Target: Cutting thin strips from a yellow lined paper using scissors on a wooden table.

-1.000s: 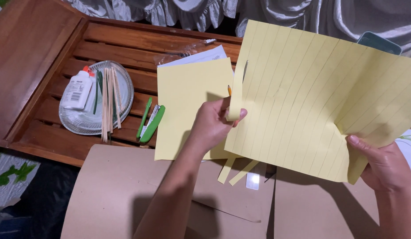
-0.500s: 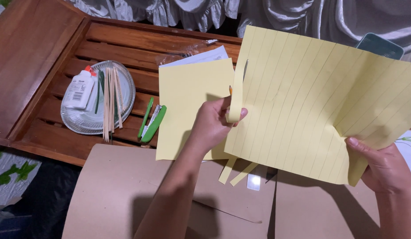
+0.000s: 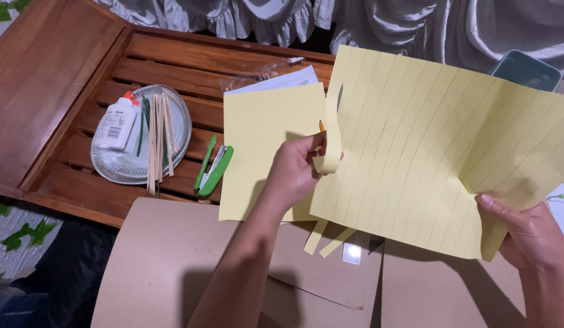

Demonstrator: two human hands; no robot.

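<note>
Holding the lined yellow sheet (image 3: 440, 158) taut, the right hand (image 3: 528, 234) pinches its lower corner; the left hand (image 3: 294, 173), fingers closed on an orange-tipped tool, works along a curling strip (image 3: 331, 136) above the counter (image 3: 172, 67).

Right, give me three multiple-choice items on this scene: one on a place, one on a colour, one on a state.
1. Where do the wooden sticks lie?
A. on the grey plate
B. on the cardboard
C. in the basket

2. What colour is the stapler?
A. red
B. green
C. blue

3. What is the state of the big lined yellow sheet?
A. flat on the table
B. rolled into a tube
C. held in the air by both hands

Answers: 1 A, the sticks rest across the plate beside the glue bottle. 2 B, its body is bright green. 3 C, the left hand pinches a cut strip and the right hand holds the lower corner.
</note>
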